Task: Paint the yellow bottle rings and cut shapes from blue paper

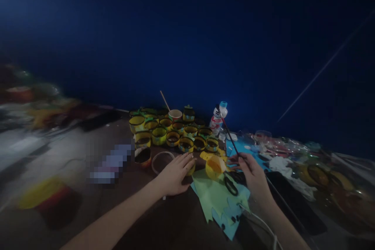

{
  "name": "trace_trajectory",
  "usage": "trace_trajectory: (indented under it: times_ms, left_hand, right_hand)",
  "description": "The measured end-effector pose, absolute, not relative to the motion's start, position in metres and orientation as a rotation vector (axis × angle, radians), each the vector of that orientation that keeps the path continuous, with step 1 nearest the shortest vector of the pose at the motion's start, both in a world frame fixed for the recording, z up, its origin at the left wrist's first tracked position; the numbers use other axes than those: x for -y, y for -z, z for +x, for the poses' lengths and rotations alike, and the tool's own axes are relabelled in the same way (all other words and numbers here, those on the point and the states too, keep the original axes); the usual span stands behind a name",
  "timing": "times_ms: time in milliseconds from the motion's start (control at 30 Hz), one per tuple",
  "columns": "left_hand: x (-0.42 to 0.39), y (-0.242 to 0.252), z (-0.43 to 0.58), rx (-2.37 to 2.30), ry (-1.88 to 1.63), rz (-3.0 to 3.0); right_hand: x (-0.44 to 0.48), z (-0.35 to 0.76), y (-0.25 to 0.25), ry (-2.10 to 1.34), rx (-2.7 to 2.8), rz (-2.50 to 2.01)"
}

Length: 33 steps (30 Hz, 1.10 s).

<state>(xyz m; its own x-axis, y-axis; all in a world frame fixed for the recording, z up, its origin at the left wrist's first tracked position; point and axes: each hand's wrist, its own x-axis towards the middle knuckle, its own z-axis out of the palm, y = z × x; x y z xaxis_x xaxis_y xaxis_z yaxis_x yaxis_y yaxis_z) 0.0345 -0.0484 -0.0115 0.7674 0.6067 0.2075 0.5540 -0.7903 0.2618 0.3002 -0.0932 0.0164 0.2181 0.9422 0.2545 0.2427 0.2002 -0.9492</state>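
Note:
My left hand (176, 174) is curved over a small yellow cup (191, 168), fingers across its top and side and thumb toward me. Most of that cup is hidden under the hand. My right hand (251, 168) pinches a long thin paintbrush (230, 134) that slants up and to the left, its dark end at the top. Between the hands stands a cup of yellow-orange paint (215, 166) at the far edge of some green paper (209, 187). Black scissors handles (231, 186) lie on the paper, close to my right hand.
Behind my hands stand several rows of yellow cups (172, 139). A paper cup (175, 115) with a stick and a white bottle with a blue cap (216, 124) are at the back. On the right lie a black tray-like object (295, 203), clear plastic pieces (278, 144) and crumpled white tissue (288, 170).

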Motion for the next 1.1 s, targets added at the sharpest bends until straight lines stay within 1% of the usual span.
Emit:
trace_trajectory:
  times_ms: [400, 667, 767, 900, 967, 1000, 1100]
  left_hand:
    - [0.04, 0.012, 0.031, -0.932, -0.447, 2.69]
    - [0.045, 0.006, 0.032, -1.04, -0.587, 2.496]
    - [0.052, -0.004, 0.028, -1.131, -0.653, 2.344]
    - [0.055, -0.016, 0.018, -1.172, -0.721, 2.169]
    - [0.054, -0.021, 0.013, -1.192, -0.767, 2.099]
    - [0.052, -0.023, 0.011, -1.203, -0.788, 2.066]
    - [0.046, -0.028, 0.006, -1.221, -0.836, 1.977]
  right_hand:
    - [0.093, 0.301, -0.017, -0.735, 1.271, -1.334]
    - [0.092, 0.3, -0.026, -0.7, 1.387, -1.329]
    - [0.094, 0.297, -0.036, -0.736, 1.352, -1.253]
    - [0.098, 0.29, -0.055, -0.938, 1.394, -1.075]
    - [0.102, 0.284, -0.067, -0.984, 1.468, -0.968]
    - [0.103, 0.28, -0.073, -0.97, 1.508, -0.923]
    - [0.105, 0.266, -0.09, -0.777, 1.574, -0.925]
